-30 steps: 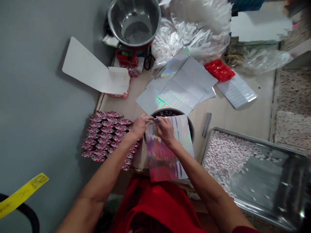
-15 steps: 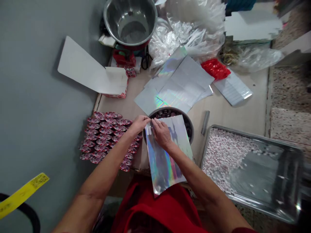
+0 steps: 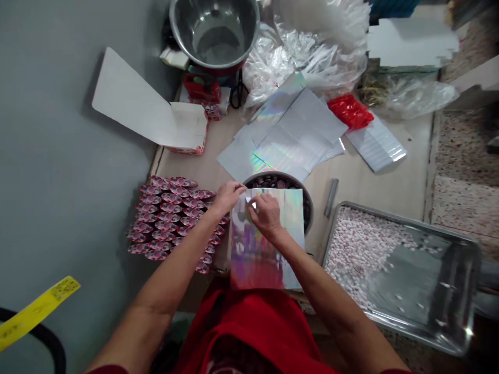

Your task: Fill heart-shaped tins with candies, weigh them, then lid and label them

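Note:
A shiny rainbow-sheened foil sheet [image 3: 257, 254] lies across the front of a round metal bowl [image 3: 310, 208], its lower edge near the red apron. Dark round pieces [image 3: 273, 182] show in the bowl behind the sheet's far edge. My left hand [image 3: 229, 197] is closed in a pinch at the sheet's far left corner. Just beside it, my right hand [image 3: 265, 212] is curled over the sheet, thumb and fingers together. A small bright patch shows at its fingertips; what it is I cannot make out.
Rows of red-patterned wrapped pieces [image 3: 167, 218] stand at left, below an open white box [image 3: 132, 104]. More foil sheets [image 3: 288, 135] lie behind the bowl. A metal tray [image 3: 421, 280] of small pale pieces is at right, near a grey tube [image 3: 331, 197]. A large steel bowl [image 3: 214, 44] stands behind.
The foil sheet has turned straighter, its lower edge swinging up and level. My right hand has shifted slightly right and down, its fingers now curled rather than laid flat. My left hand stays near the corner.

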Demonstrator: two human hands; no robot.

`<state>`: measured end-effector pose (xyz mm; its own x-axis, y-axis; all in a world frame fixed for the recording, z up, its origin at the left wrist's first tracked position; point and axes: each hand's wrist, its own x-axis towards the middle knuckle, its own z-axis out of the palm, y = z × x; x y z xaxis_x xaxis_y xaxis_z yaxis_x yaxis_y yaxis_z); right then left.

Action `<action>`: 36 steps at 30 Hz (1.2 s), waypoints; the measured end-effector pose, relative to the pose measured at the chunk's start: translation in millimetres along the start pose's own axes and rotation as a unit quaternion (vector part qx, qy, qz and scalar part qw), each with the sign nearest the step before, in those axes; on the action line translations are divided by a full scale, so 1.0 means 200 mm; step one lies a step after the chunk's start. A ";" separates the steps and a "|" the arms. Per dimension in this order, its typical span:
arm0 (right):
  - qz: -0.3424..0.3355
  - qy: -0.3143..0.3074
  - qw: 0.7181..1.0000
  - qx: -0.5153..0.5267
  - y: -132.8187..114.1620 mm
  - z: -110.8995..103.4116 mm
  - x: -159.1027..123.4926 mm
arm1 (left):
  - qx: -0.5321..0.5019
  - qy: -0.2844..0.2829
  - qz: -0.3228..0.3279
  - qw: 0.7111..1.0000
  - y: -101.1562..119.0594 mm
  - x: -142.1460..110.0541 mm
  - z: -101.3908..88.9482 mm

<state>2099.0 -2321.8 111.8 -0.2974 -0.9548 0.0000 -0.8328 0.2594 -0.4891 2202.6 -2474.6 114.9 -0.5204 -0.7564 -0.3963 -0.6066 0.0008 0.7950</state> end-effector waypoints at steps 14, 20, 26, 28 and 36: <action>0.225 -0.123 0.727 0.637 -0.71 -0.09 0.24 | -0.610 0.092 -0.103 0.780 -0.39 -0.43 -0.34; 0.297 -0.101 0.717 0.623 -0.79 0.26 0.28 | -0.678 0.133 -0.131 0.711 -0.52 -0.51 -0.52; 0.315 -0.068 0.722 0.612 -0.86 0.34 0.24 | -0.574 0.188 -0.145 0.783 -0.59 -0.51 -0.53; 0.327 -0.065 0.721 0.607 -0.88 0.36 0.24 | -0.546 0.198 -0.149 0.800 -0.62 -0.52 -0.54; 0.307 0.030 0.831 0.463 -0.94 0.58 0.44 | -0.327 0.293 -0.112 0.891 -0.70 -0.29 -0.74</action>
<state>2283.4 -2470.5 103.0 -0.5789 -0.6674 -0.4685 0.1935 0.4458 -0.8740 2406.9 -2526.8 94.5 0.0903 -0.9015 -0.4232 -0.0766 -0.4299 0.8996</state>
